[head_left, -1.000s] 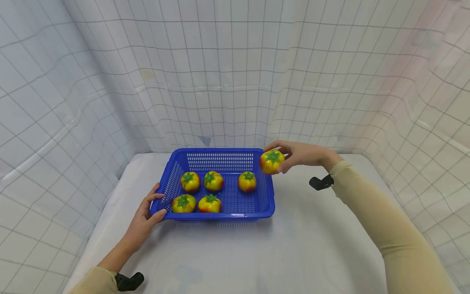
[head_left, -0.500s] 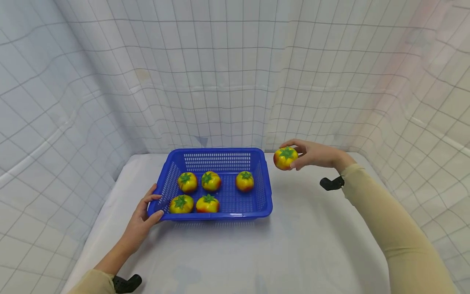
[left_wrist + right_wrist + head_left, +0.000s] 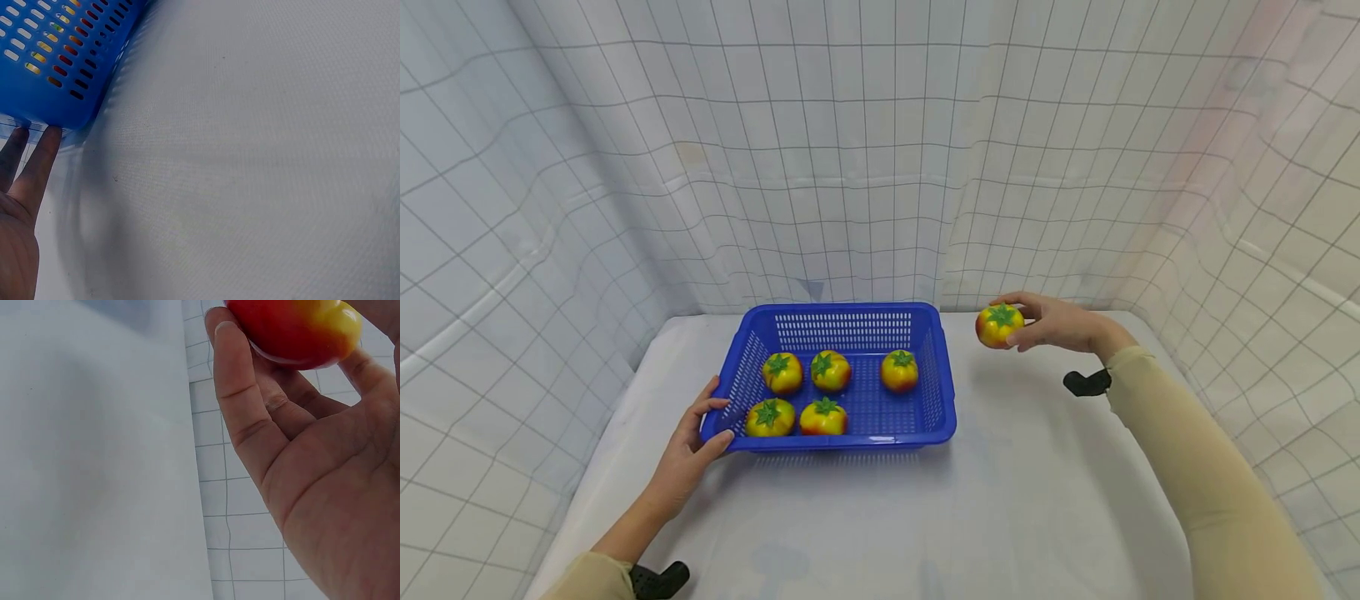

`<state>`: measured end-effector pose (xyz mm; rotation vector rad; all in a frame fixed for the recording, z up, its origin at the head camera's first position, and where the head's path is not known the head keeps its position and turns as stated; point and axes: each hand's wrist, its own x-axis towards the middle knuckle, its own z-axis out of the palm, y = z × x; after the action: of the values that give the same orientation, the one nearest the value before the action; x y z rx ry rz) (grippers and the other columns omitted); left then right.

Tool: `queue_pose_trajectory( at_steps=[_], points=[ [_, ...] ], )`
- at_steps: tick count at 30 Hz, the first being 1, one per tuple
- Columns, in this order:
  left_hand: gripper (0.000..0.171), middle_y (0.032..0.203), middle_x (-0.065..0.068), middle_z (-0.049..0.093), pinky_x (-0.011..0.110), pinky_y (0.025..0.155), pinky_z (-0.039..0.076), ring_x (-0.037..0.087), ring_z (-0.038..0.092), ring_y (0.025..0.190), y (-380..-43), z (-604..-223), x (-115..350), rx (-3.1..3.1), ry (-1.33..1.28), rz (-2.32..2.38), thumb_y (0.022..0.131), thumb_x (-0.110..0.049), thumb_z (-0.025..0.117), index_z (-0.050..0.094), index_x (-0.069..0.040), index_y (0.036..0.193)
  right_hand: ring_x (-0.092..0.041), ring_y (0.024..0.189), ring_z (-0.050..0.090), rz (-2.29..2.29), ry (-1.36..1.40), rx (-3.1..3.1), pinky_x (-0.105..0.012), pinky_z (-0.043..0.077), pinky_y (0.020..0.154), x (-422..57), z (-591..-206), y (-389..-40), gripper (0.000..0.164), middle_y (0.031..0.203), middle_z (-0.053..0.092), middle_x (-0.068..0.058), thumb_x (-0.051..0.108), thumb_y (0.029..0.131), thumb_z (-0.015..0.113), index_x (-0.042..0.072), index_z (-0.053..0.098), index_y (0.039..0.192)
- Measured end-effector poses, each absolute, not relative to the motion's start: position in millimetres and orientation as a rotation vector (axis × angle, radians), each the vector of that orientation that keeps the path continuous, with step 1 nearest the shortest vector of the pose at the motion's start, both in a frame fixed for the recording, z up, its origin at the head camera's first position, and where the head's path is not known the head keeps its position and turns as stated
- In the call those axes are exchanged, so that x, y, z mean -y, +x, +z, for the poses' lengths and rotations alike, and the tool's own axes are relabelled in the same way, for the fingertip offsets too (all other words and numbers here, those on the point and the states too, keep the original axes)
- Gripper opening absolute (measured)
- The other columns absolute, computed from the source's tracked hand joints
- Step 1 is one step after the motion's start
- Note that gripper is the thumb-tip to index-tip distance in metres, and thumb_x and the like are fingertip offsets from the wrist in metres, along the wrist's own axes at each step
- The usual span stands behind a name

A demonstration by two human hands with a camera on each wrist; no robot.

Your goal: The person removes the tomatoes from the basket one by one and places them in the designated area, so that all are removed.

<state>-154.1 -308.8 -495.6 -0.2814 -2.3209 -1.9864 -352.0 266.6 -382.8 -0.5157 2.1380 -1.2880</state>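
A blue plastic basket [image 3: 883, 439] sits on the table with several glossy yellow-red, tomato-like fruits in it, each with a green star-shaped top. One such fruit [image 3: 827, 371] is near its middle and another [image 3: 899, 371] near its right side. My left hand [image 3: 685, 458] holds the basket's front left corner, thumb at the front rim and fingers over the left rim. To the right of the basket, my right hand [image 3: 1056, 323] grips one more fruit [image 3: 998, 325] between thumb and fingers, over the table. In the right wrist view, this fruit's red and yellow underside [image 3: 294, 331] shows at the fingertips.
A white cloth [image 3: 865, 517] covers the table. White curtains with a grey grid [image 3: 865, 167] hang behind it and on both sides, close to the basket's back and my right hand. A black device [image 3: 1086, 383] is strapped at each wrist.
My right hand has carried the fruit from the basket's right rim rightward, out over the table. The basket, its fruits and my left hand have stayed in place; the head view has shifted slightly.
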Motion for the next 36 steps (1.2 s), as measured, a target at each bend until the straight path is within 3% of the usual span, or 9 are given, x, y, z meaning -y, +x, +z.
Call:
queue_pose_trajectory(
  at_steps=[11,22,29,36],
  points=[
    [0.044,0.172,-0.003,0.005,0.015,0.095,0.047,0.051,0.004,0.151,-153.1,-494.5,308.3,2.344,-0.269,-1.956,0.104,-0.002,0.052,0.035,-0.002,0.146,-0.035,0.12,0.058,-1.32,-0.446,-2.169,-0.04,0.051,0.101,-278.1,-401.6,-346.2,0.073,0.141,0.052,-0.016,0.021,0.091,0.078,0.02,0.038,0.153],
    [0.045,0.172,-0.004,0.003,0.015,0.095,0.048,0.051,0.003,0.151,-154.7,-496.8,310.6,2.341,-0.289,-1.964,0.105,-0.002,0.051,0.035,-0.003,0.147,-0.036,0.119,0.054,-1.398,-0.399,-2.103,-0.038,0.054,0.098,-289.6,-431.9,-347.0,0.068,0.139,0.048,-0.023,0.012,0.093,0.074,0.011,0.038,0.15],
    [0.044,0.172,-0.004,0.003,0.017,0.095,0.048,0.046,0.003,0.153,-155.3,-499.1,311.8,2.317,-0.309,-1.985,0.105,-0.001,0.05,0.035,-0.002,0.146,-0.033,0.123,0.051,-1.354,-0.356,-2.134,-0.033,0.051,0.099,-294.0,-447.3,-346.1,0.07,0.143,0.046,-0.02,0.015,0.091,0.076,0.016,0.039,0.151],
    [0.044,0.172,-0.005,0.004,0.017,0.095,0.049,0.047,0.003,0.152,-155.4,-499.3,311.8,2.324,-0.295,-1.983,0.105,-0.002,0.05,0.036,-0.003,0.146,-0.034,0.132,0.044,-1.311,-0.318,-2.173,-0.042,0.042,0.109,-293.8,-460.2,-346.5,0.071,0.15,0.04,-0.019,0.021,0.091,0.078,0.019,0.04,0.151]
  ],
)
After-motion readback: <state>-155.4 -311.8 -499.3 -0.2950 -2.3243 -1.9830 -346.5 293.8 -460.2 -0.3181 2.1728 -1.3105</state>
